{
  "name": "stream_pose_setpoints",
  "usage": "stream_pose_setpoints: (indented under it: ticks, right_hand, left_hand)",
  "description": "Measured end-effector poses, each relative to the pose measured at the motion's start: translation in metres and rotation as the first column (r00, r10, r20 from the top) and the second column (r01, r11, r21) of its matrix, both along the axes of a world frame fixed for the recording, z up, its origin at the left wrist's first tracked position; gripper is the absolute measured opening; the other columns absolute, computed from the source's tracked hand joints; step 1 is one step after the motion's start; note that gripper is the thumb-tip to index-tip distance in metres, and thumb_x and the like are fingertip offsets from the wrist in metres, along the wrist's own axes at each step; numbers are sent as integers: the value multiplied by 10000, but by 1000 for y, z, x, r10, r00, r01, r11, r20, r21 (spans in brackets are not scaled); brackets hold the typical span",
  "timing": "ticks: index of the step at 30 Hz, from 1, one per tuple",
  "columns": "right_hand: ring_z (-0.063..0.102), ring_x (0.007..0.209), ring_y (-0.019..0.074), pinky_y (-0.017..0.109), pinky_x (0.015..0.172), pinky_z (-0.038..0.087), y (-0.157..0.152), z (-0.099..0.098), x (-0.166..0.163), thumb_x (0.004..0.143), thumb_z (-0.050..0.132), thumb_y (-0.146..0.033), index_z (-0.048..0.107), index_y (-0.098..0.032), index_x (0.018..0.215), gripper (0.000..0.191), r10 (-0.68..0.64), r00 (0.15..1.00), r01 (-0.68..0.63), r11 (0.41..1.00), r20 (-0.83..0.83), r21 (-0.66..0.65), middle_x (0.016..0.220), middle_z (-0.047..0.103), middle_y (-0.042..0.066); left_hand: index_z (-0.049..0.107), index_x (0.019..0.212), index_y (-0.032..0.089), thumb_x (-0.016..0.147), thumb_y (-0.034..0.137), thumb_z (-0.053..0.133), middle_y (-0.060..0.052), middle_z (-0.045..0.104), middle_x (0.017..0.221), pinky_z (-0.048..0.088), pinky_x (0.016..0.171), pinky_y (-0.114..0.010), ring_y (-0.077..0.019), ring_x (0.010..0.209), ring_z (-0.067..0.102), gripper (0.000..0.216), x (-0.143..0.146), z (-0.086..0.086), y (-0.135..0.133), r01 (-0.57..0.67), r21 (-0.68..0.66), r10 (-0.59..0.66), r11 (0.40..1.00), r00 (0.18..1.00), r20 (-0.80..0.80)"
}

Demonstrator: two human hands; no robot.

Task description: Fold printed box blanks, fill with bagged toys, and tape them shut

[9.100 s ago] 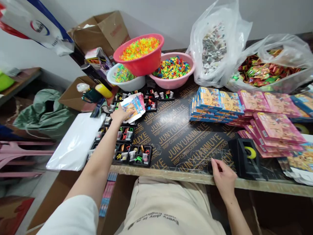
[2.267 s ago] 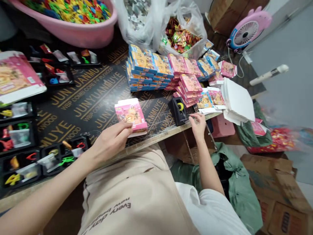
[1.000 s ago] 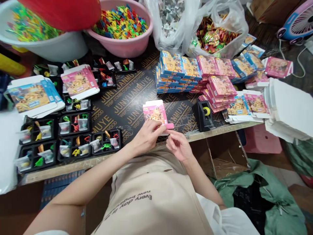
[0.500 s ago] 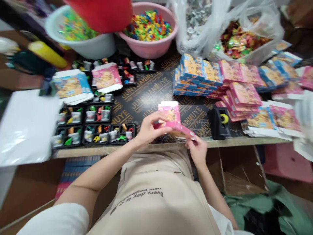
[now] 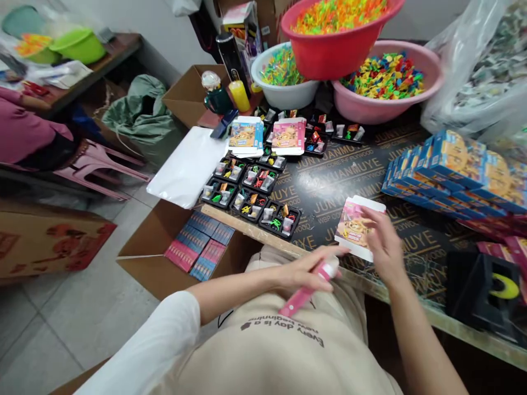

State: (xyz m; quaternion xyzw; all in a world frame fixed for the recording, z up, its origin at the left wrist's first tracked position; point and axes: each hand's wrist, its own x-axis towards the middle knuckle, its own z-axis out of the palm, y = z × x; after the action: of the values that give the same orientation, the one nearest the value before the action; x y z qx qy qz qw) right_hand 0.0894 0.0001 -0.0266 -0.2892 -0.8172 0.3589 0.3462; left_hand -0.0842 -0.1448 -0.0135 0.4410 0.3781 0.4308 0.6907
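Head view shows the left hand (image 5: 305, 270) closed around a slim pink carton (image 5: 302, 296), held edge-on over the apron, just below the plywood table (image 5: 255, 233). At 2 o'clock from it, the right hand (image 5: 382, 247), with its fingers loosely apart, seems to touch a flat pink carton (image 5: 352, 226) of thin glossy card. I judge that one pack is finished. The next move calls for laying it flat, perhaps in the cardboard box (image 5: 152, 258) at 9 o'clock.
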Motion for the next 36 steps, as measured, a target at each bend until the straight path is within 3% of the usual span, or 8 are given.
stream_pose_setpoints:
  ticks: [5,9,11,15,20,23,29,36]
  right_hand:
    - [367,1454,358,574,1142,357,-11,-31,-96,840,666,-482,356,-209,1532,806,330,877,-357,934,349,13,1556,397,208]
    - [344,1446,398,567,1123,334,-26,-35,-138,745,755,-369,291,-129,1555,964,396,755,-455,890,523,-18,1558,354,269]
    - [373,1411,393,557,1108,331,-27,-33,-144,713,761,-326,280,-132,1559,992,382,735,-455,890,561,-9,1533,383,266]
    - [437,1312,374,519,1075,341,-22,-33,-142,679,746,-292,311,-122,1551,989,384,722,-468,884,575,-2,1431,477,238]
    - [459,1242,350,507,1053,343,-6,-21,-114,681,705,-289,327,-189,1548,951,334,793,-394,919,509,11,1389,492,183]
    - [447,1266,346,509,1079,328,6,2,-85,691,690,-291,340,-208,1537,919,257,845,-321,945,468,61,1402,469,167]
    - [433,1314,360,536,1106,298,13,40,-29,711,676,-315,340,-271,1522,880,116,877,-205,968,467,144,1432,461,141]
    - [392,1370,362,551,1127,261,-3,44,14,716,677,-298,335,-276,1526,880,170,837,-258,961,521,101,1470,443,146]
  left_hand:
    - [375,1438,320,646,575,787,-144,450,1484,483,1025,-505,-316,1179,603,928,-78,-7,-28,-437,85,433,895,899,70]
    - [330,1446,335,645,555,800,-150,407,1514,510,1008,-482,-315,1162,627,954,-136,-6,-57,-636,120,647,762,738,-193]
    - [307,1477,318,668,528,794,-156,401,1517,511,1010,-465,-311,1156,633,967,-152,3,-67,-651,121,648,749,684,-336]
    - [348,1471,254,726,514,754,-144,531,1387,527,961,-413,-309,1148,633,888,-156,26,-66,-516,115,484,849,673,-559]
    - [305,1433,200,653,393,798,-155,467,1395,459,1040,-471,-331,1236,539,942,-139,38,-32,-292,355,436,888,295,-850]
    - [244,1462,182,631,285,775,-180,430,1423,413,1075,-509,-361,1287,478,991,-129,33,-6,-50,469,470,882,189,-862]
    - [226,1480,172,587,358,863,-208,457,1424,429,1008,-540,-404,1241,499,1113,-97,22,44,203,480,422,854,269,-866]
    - [306,1485,178,593,566,850,-213,460,1408,423,1028,-543,-403,1270,475,1115,-57,10,79,338,489,317,804,452,-834]
